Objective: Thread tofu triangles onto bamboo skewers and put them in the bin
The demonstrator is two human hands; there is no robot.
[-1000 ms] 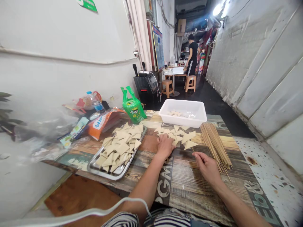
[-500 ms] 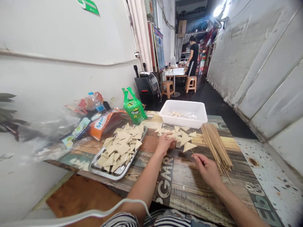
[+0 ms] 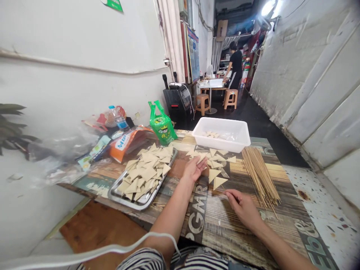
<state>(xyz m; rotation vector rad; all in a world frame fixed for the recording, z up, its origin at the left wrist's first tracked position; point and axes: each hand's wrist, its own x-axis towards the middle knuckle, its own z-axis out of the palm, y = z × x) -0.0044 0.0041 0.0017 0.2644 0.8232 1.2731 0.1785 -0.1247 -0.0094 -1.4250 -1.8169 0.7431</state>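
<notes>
My left hand (image 3: pixel 193 168) is turned palm up over the wooden table (image 3: pixel 222 221), its fingers closed on a tan tofu triangle (image 3: pixel 201 157) at the edge of a loose pile of triangles (image 3: pixel 218 156). My right hand (image 3: pixel 242 205) rests on the table with its fingers pinched on a thin skewer. Two triangles (image 3: pixel 216 178) lie just past its fingertips, apparently on that skewer. A bundle of bamboo skewers (image 3: pixel 260 172) lies to the right of both hands.
A metal tray (image 3: pixel 132 204) heaped with triangles sits at the left. A white plastic tub (image 3: pixel 244 141) stands behind the pile. A green bag (image 3: pixel 161 125), an orange packet (image 3: pixel 126 142) and a water bottle (image 3: pixel 118 118) line the wall. A person (image 3: pixel 235 63) stands far down the aisle by stools (image 3: pixel 203 103).
My left hand has lifted off the pile and turned palm up with a triangle in it. The triangles near my right hand have shifted left and nearer to me.
</notes>
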